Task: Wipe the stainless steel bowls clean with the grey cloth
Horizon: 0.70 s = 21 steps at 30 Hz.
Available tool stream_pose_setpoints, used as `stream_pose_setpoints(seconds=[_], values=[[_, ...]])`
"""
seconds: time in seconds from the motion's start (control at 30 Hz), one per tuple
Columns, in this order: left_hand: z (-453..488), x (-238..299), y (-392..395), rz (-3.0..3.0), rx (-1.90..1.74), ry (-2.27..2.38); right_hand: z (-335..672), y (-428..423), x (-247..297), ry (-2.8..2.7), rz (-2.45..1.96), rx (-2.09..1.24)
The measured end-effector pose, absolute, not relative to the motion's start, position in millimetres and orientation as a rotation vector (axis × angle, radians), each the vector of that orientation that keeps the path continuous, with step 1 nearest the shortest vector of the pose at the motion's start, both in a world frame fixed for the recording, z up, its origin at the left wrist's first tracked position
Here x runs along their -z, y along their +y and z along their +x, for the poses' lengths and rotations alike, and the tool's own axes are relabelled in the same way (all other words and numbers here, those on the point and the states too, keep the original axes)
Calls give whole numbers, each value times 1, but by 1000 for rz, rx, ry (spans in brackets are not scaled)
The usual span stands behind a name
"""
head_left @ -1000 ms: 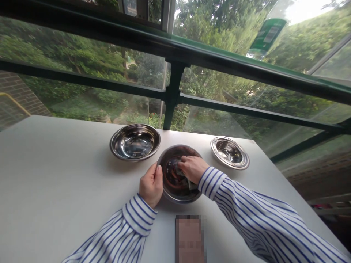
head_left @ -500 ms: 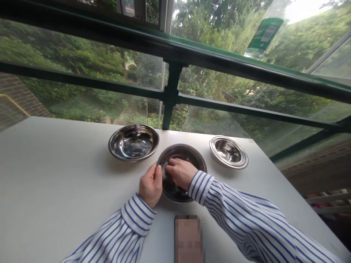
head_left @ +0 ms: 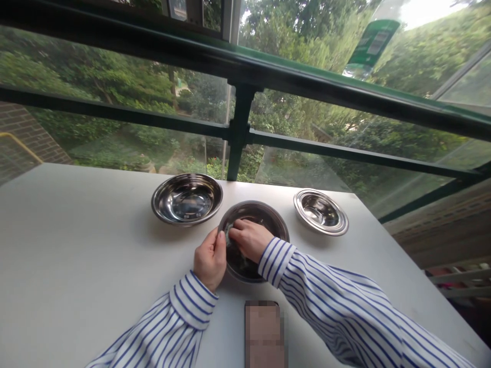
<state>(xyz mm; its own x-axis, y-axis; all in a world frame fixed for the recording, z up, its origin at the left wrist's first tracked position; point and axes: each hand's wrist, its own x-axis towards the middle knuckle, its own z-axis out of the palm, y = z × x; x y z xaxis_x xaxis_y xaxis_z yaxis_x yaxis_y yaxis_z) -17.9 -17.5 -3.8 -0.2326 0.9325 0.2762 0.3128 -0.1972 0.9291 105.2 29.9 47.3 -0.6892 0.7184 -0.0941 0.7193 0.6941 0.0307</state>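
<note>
A steel bowl (head_left: 274, 217) sits in the middle of the white table (head_left: 76, 245). My left hand (head_left: 210, 258) grips its left rim, fingers closed round the edge. My right hand (head_left: 249, 239) is inside the bowl, closed on a dark crumpled cloth (head_left: 228, 236) pressed against the bowl's left inner wall. Both arms wear blue-and-white striped sleeves.
A wider steel bowl (head_left: 187, 198) stands at the back left and a small rimmed steel dish (head_left: 321, 211) at the back right. A flat phone-like object (head_left: 264, 335) lies at the front edge. A green railing (head_left: 241, 128) with glass runs behind the table.
My right hand has slid with the cloth from the right side of the bowl over to its left inner wall. My left hand has kept its hold on the rim.
</note>
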Motion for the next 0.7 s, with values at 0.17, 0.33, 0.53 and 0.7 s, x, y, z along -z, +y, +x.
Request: stream_pose_setpoints(seconds=[0.17,0.33,0.53,0.7], values=[[-19,7,-17,1485,-1447,1507,113,37,-56,2703,1311,-82],[-18,9,-17,1478,-1467,1495,125,37,-64,2535,1406,-106],[-17,7,-17,1452,-1499,1465,139,26,-60,2497,1255,41],[-16,5,-18,1476,-1477,1437,140,33,-63,2557,1253,-36]])
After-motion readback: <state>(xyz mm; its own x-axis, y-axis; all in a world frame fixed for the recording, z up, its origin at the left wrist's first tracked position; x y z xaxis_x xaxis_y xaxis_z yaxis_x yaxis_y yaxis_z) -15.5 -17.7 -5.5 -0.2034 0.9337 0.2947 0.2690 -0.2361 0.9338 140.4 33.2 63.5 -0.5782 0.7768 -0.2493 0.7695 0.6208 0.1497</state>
